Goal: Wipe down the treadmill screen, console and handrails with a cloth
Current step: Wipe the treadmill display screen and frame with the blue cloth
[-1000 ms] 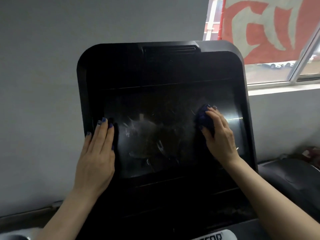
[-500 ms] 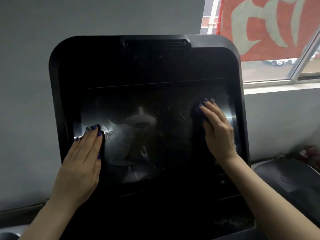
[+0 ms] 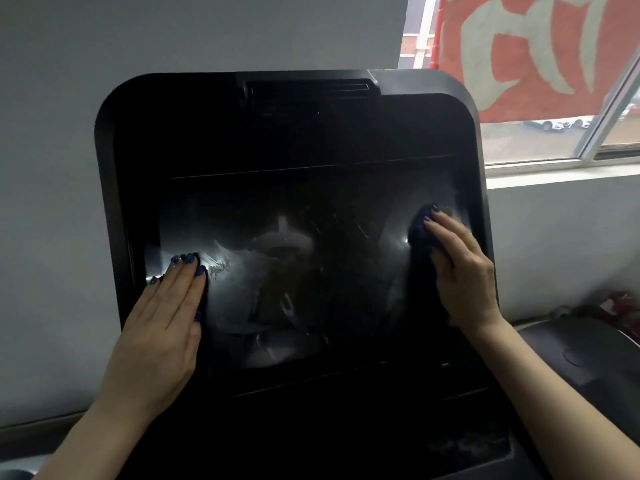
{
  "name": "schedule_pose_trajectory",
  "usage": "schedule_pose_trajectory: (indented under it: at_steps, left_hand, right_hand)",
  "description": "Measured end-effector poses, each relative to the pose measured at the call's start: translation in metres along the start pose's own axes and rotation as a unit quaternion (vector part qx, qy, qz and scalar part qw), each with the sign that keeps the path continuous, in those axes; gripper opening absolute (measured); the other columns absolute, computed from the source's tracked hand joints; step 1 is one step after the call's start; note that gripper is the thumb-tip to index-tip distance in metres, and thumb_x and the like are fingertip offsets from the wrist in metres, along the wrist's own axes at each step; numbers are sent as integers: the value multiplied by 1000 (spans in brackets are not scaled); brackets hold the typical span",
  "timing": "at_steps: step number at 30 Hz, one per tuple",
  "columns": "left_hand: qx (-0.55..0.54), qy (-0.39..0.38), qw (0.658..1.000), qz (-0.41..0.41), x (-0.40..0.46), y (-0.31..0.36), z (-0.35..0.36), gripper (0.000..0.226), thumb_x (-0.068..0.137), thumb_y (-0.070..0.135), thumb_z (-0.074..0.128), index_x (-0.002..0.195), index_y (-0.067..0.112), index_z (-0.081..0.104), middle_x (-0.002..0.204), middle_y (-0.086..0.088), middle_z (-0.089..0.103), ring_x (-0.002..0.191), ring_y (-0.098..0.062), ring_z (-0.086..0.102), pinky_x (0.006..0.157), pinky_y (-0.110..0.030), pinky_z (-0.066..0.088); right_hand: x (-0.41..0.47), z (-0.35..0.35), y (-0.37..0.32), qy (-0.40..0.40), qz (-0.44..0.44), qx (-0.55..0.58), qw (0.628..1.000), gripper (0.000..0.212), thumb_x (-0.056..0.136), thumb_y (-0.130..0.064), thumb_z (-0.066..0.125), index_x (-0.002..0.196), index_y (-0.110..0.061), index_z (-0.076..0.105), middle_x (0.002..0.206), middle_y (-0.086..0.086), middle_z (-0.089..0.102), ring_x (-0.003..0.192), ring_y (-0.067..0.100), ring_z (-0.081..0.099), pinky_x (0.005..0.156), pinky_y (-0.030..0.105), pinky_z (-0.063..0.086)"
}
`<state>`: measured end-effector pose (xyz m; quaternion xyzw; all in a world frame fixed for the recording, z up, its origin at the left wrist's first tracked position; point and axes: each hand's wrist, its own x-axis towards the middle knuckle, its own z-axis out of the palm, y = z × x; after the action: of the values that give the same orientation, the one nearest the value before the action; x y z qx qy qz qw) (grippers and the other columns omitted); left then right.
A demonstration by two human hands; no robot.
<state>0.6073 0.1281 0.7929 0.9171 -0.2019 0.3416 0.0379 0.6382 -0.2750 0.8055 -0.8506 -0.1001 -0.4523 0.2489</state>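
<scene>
- Left hand (image 3: 162, 323) is flat on the left edge of the screen (image 3: 294, 271), fingers straight and together, holding nothing.
- Right hand (image 3: 460, 271) presses a dark blue cloth (image 3: 419, 230) against the screen's right side, near the top corner; fingers lie over it, slightly bent.
- Screen's dark, smeary, with streaks and glare across the middle.
- It sits in a black console (image 3: 287, 126) that fills most of the view.
- Grey wall (image 3: 138, 36) behind, window (image 3: 554, 140) top right with a red and white banner (image 3: 533, 46) outside.
</scene>
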Motion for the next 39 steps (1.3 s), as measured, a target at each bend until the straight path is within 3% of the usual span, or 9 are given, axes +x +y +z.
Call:
schedule_pose_trajectory:
  at_steps: [6, 11, 19, 31, 39]
  left_hand:
    - [-3, 0, 1000, 0, 1, 0, -1, 54, 95, 13, 31, 144, -7, 39, 154, -21, 36, 143, -32, 32, 124, -37, 12]
    - [-9, -6, 1000, -3, 0, -1, 0, 55, 95, 14, 29, 145, -6, 39, 155, -20, 35, 144, -32, 32, 124, -37, 12]
    - [-13, -1, 1000, 1, -1, -2, 1, 54, 96, 15, 30, 146, -5, 39, 156, -19, 32, 143, -34, 33, 124, -38, 13]
    - [-2, 13, 1000, 11, -2, -2, 3, 55, 95, 14, 30, 145, -8, 37, 156, -21, 32, 141, -37, 35, 120, -46, 20]
    - [-2, 18, 1000, 13, -2, -1, 3, 55, 95, 13, 30, 145, -8, 36, 156, -22, 32, 141, -37, 35, 123, -39, 14]
  right_hand:
    - [7, 2, 6, 19, 21, 1, 1000, 39, 92, 0, 55, 130, -5, 61, 142, 8, 52, 135, 26, 47, 114, 34, 36]
    - [-5, -5, 17, 21, 22, -8, 1000, 40, 90, -1, 53, 129, -4, 61, 141, 7, 52, 134, 28, 47, 110, 42, 38]
    - [7, 0, 17, 29, 47, -10, 998, 43, 92, 4, 53, 133, -5, 58, 144, 11, 51, 137, 26, 44, 115, 30, 32]
    - [-58, -7, 14, 38, 61, -7, 997, 41, 91, 1, 53, 131, -2, 59, 142, 9, 50, 135, 29, 46, 113, 37, 36]
    - [-59, -6, 10, 41, 59, 0, 997, 39, 90, -3, 58, 129, -3, 61, 142, 8, 52, 135, 26, 47, 113, 37, 37]
